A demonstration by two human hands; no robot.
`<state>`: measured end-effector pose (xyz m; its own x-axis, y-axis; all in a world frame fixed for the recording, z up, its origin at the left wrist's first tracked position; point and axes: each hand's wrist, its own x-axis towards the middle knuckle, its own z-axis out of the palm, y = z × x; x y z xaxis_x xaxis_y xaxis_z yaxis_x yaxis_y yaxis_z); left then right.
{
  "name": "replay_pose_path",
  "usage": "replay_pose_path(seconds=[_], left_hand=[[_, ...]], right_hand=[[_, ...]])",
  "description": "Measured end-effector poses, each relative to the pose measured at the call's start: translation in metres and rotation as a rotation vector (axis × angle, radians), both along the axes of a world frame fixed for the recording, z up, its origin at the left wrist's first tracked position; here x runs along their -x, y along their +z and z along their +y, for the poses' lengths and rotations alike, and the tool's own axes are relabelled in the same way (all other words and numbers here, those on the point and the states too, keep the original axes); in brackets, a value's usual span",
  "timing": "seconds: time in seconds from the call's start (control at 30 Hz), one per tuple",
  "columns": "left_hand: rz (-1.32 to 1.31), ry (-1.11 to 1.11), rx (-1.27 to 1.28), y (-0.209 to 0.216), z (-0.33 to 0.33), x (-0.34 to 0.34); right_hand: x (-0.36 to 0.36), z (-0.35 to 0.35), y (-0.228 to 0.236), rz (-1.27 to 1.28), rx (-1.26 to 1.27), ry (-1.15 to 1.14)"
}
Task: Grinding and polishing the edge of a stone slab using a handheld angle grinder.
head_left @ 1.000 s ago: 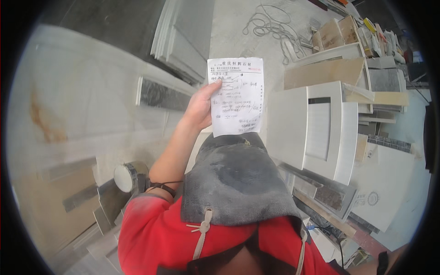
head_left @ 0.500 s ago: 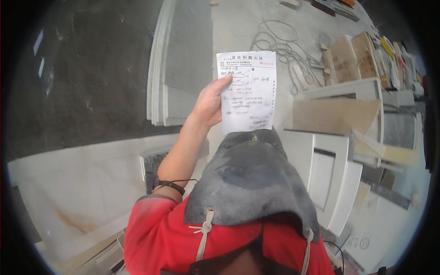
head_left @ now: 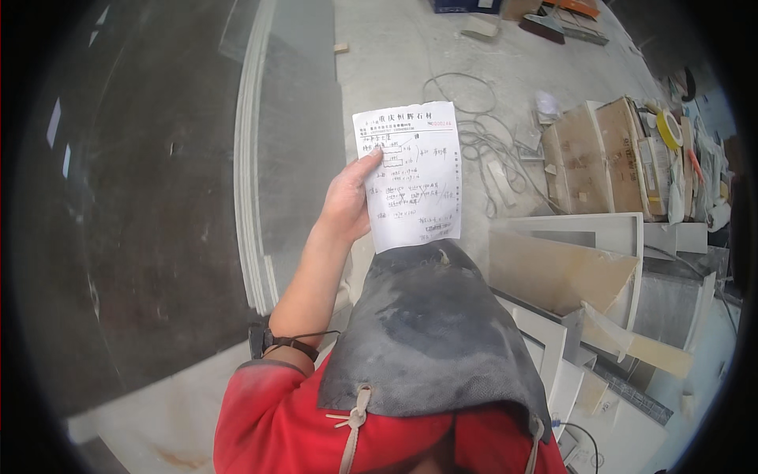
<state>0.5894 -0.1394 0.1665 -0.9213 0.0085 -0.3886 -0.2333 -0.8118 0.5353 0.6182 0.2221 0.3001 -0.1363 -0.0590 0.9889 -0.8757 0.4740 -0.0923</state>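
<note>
The left hand (head_left: 347,202), nearly closed, pinches 1 paper sheet (head_left: 420,178) just beyond the dark apron (head_left: 436,328). The right hand's state I cannot tell.

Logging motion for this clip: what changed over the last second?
The view shifted: the cardboard boxes and brown-streaked white slab now sit lower in the picture, and a blue box has appeared at the top edge. Nothing visibly taken hold of or let go. Unchanged: the left hand holds the paper by its left edge.
</note>
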Motion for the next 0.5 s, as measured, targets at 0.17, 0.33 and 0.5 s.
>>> replay_pose_path(seconds=[0.17,0.33,0.5], left_hand=[[-0.023,-0.07,0.048,0.002,0.002,0.107],[-0.005,-0.143,0.028,0.004,-0.012,0.221],[-0.041,-0.228,0.036,0.011,-0.035,0.316]], right_hand=[[0.068,-0.007,0.002,0.004,-0.032,-0.088],[0.151,-0.026,0.016,0.036,-0.109,-0.182],[0.226,-0.051,0.06,0.122,-0.251,-0.297]])
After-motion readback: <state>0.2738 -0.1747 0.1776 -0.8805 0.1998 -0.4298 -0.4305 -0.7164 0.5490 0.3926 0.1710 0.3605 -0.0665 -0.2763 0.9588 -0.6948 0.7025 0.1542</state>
